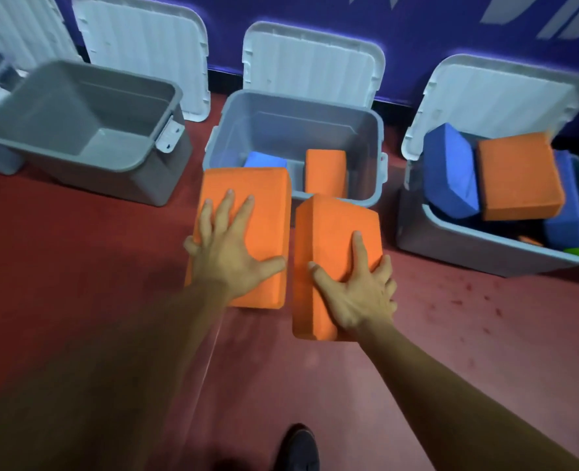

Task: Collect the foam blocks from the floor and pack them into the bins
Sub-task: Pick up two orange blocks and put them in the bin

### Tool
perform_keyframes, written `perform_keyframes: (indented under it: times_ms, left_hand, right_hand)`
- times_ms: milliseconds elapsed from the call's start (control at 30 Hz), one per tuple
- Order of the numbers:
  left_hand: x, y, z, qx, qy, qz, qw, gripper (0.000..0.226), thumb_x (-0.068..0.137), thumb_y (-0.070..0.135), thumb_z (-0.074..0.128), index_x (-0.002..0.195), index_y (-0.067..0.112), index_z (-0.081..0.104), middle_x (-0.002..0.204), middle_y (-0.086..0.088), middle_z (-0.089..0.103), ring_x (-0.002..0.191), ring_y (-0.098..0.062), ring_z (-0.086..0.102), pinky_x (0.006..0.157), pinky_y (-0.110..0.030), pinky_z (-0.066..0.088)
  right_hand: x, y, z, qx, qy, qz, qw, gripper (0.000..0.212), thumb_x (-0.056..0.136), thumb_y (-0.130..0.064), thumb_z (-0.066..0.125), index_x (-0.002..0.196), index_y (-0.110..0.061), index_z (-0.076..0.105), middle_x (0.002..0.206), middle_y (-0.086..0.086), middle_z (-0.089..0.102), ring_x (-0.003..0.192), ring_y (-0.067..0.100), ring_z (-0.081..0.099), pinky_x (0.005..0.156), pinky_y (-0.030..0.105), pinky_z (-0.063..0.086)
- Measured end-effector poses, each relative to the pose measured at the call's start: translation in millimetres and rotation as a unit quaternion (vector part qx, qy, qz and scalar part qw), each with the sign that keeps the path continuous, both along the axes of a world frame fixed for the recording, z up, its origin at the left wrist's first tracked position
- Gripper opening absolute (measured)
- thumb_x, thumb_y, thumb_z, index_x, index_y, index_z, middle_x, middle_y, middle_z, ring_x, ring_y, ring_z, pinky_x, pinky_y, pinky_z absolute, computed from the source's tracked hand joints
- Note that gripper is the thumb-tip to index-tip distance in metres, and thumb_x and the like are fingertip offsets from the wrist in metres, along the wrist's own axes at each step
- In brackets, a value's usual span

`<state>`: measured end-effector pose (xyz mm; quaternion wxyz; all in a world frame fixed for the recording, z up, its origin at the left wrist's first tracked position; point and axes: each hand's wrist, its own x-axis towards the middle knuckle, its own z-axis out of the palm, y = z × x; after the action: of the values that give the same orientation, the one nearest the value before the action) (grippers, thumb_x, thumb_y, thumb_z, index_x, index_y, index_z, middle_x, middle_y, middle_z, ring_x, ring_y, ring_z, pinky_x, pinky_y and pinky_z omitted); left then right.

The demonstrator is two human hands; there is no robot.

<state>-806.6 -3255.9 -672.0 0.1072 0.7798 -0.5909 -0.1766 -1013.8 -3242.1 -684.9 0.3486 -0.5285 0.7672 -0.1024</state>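
Red floor [77,266]: middle bin [366,158] holds blue block [266,162] and orange block [326,171]. Before it, left hand [230,253] clutches flat block [261,195], right hand [359,294] tilted block [329,226].

Single head-worn wide view, facing forward-down; middle bin [281,130] close ahead.

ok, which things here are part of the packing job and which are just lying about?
Job: left hand gripping left orange block; right hand gripping right orange block; middle bin; right bin; left bin.
Lying about: white lids against the wall; dark shoe.
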Motion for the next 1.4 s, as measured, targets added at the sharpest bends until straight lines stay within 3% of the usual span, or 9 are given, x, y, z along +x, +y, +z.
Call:
perform_keyframes:
  times_ms: [233, 533, 700, 1067, 1167, 1267, 1400]
  left_hand:
    - [-13.8, -128.9, 7.1, -0.006, -0.008, -0.01, 1.0, 0.118, 0.06, 0.075, 0.073, 0.157, 0.047, 0.012, 0.167, 0.018, -0.007, 0.154, -0.015, -0.012, 0.112, -0.063, 0.025]
    - [17.9, -292.1, -39.7, 0.014, -0.069, 0.004, 0.998, 0.117, 0.059, 0.075, 0.072, 0.157, 0.043, 0.016, 0.168, 0.014, -0.004, 0.155, -0.019, -0.01, 0.113, -0.067, 0.022]
    - [36.4, -351.0, -70.0, 0.047, -0.084, -0.009, 0.995, 0.121, 0.055, 0.079, 0.07, 0.157, 0.042, 0.015, 0.168, 0.012, -0.002, 0.155, -0.022, -0.008, 0.111, -0.068, 0.025]
    - [-12.4, -407.8, -108.6, 0.089, -0.019, -0.026, 0.996, 0.122, 0.057, 0.084, 0.066, 0.157, 0.041, 0.013, 0.167, 0.015, -0.004, 0.153, -0.014, -0.009, 0.114, -0.062, 0.022]
    - [-30.4, -414.3, -121.7, 0.073, 0.013, 0.006, 0.997, 0.106, 0.068, 0.087, 0.054, 0.157, 0.04, 0.021, 0.168, 0.014, 0.003, 0.154, -0.014, -0.002, 0.116, -0.061, 0.022]
    - [-38.4, -412.3, -129.4, 0.056, -0.009, 0.027, 0.998, 0.087, 0.083, 0.08, 0.045, 0.157, 0.038, 0.025, 0.168, 0.01, 0.011, 0.154, -0.017, 0.004, 0.116, -0.061, 0.023]
    - [-37.2, -398.9, -133.9, -0.001, -0.007, 0.024, 1.0, 0.077, 0.087, 0.073, 0.035, 0.152, 0.031, 0.039, 0.164, 0.005, 0.028, 0.152, -0.019, 0.022, 0.116, -0.056, 0.028]
  right_hand:
    - [-31.5, -128.8, 3.2, -0.014, -0.025, -0.026, 0.999, 0.104, 0.067, -0.091, 0.051, 0.152, -0.06, -0.002, 0.168, 0.01, -0.001, 0.149, 0.042, 0.015, 0.118, 0.063, 0.018]
    - [17.6, -294.9, -32.8, -0.029, -0.036, -0.062, 0.997, 0.107, 0.065, -0.094, 0.049, 0.153, -0.059, 0.0, 0.168, 0.009, 0.001, 0.151, 0.039, 0.015, 0.119, 0.061, 0.019]
    - [32.8, -363.4, -57.7, 0.001, -0.017, -0.033, 0.999, 0.105, 0.068, -0.092, 0.049, 0.153, -0.057, -0.001, 0.168, 0.009, -0.003, 0.152, 0.04, 0.01, 0.119, 0.061, 0.014]
    - [-2.3, -408.3, -70.2, -0.041, -0.007, -0.085, 0.996, 0.107, 0.067, -0.088, 0.057, 0.154, -0.054, 0.006, 0.168, 0.008, 0.001, 0.152, 0.036, 0.012, 0.121, 0.06, 0.015]
    - [-16.9, -412.2, -72.3, -0.026, 0.006, -0.053, 0.998, 0.109, 0.066, -0.09, 0.055, 0.155, -0.054, 0.004, 0.169, 0.008, -0.001, 0.152, 0.036, 0.011, 0.12, 0.059, 0.015]
    - [-22.3, -411.5, -76.8, 0.0, 0.02, -0.033, 0.999, 0.109, 0.067, -0.09, 0.057, 0.156, -0.053, 0.004, 0.169, 0.009, -0.002, 0.152, 0.037, 0.011, 0.119, 0.058, 0.016]
    - [-18.9, -411.7, -85.9, 0.023, 0.027, -0.018, 0.999, 0.111, 0.066, -0.091, 0.056, 0.156, -0.051, 0.005, 0.168, 0.008, -0.002, 0.151, 0.038, 0.012, 0.119, 0.059, 0.015]
